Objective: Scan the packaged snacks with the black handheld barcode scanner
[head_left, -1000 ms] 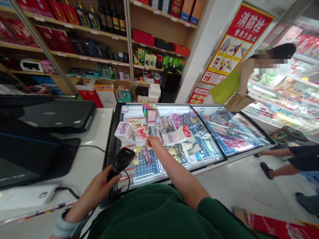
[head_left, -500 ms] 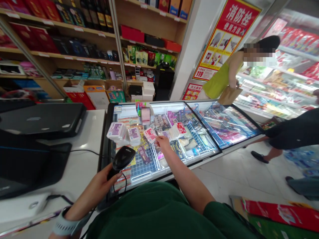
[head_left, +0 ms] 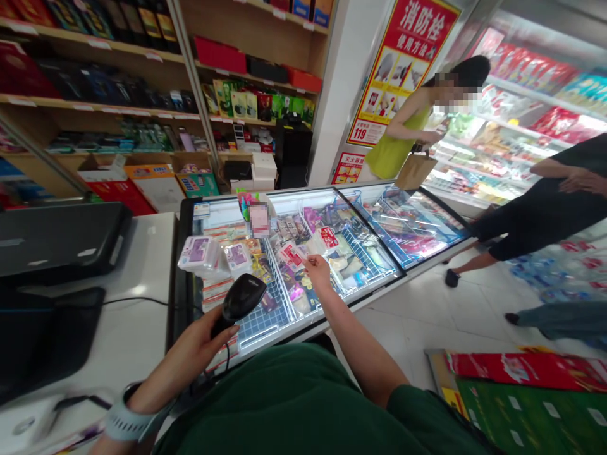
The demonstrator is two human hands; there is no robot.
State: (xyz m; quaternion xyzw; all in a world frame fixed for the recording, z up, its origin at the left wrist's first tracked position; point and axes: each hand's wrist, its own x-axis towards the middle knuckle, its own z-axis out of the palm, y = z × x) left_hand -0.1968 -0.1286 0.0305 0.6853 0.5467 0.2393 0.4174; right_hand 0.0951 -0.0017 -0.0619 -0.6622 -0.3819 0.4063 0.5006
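Observation:
My left hand (head_left: 208,332) is wrapped around the handle of a black barcode scanner (head_left: 244,297), its head pointing to the upper right over the freezer's glass top. With thumb and fingers my right hand (head_left: 317,270) pinches the edge of a flat packet with a red and white label (head_left: 293,256). Left of it on the glass sit stacks of clear packs with purple labels, one larger stack (head_left: 202,253) and one smaller stack (head_left: 237,258). Just beyond my right hand lies a pile of packs with a red label (head_left: 327,237) on top.
The chest freezer (head_left: 310,325) holds wire baskets of packaged food under its glass. A white counter (head_left: 147,253) with black devices is at left. Two people stand right; the one in a yellow top (head_left: 391,148) is near a paper bag (head_left: 417,169). Boxes (head_left: 142,183) line the back.
My right hand has moved the red-labelled packet rightward, closer to the red-labelled pile. The scanner stays in my left hand. The person in yellow has straightened up, and the view has turned rightward.

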